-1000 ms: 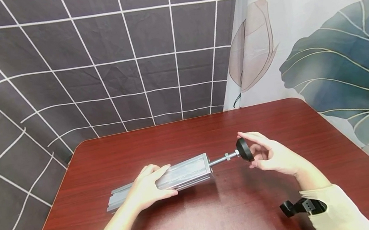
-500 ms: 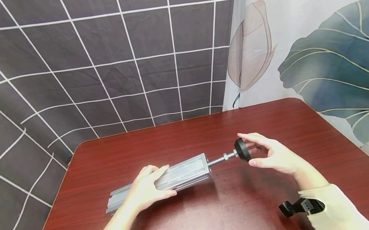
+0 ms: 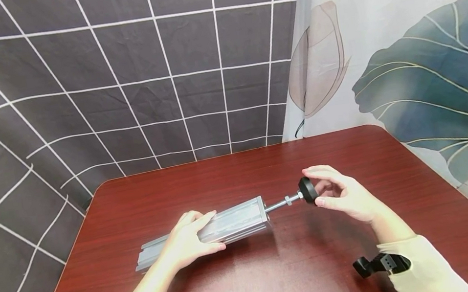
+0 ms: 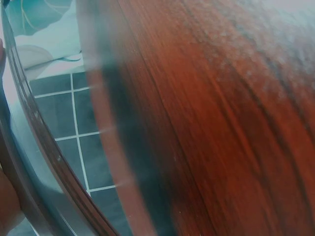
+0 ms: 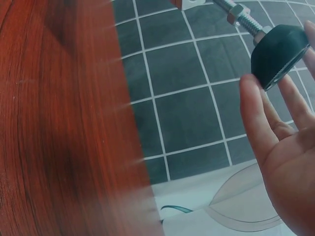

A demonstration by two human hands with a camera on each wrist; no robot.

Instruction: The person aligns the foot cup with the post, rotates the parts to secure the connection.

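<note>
An aluminium extrusion profile (image 3: 236,218) is held at a slant over the table by my left hand (image 3: 184,241), fingers over its far side and thumb along the near side. From its capped right end sticks a threaded stud (image 3: 275,206) with a hex nut (image 3: 288,200), ending in a black levelling foot (image 3: 308,190). My right hand (image 3: 351,194) pinches the foot's rim between thumb and fingers. In the right wrist view the thumb tip meets the edge of the foot (image 5: 275,54), fingers at its opposite side. The left wrist view catches the profile (image 4: 34,157) at its left edge.
Under both hands spreads a reddish-brown wooden table (image 3: 252,281), its far edge running close to a grey gridded curtain (image 3: 196,92). A white leaf-patterned curtain (image 3: 345,116) hangs at the right. Black wrist cameras sit at both sleeves, the right one (image 3: 382,263) plainly visible.
My right fingers spread away from the foot's rim half a second ago and now close on it again. The left hand and the profile stay nearly in place.
</note>
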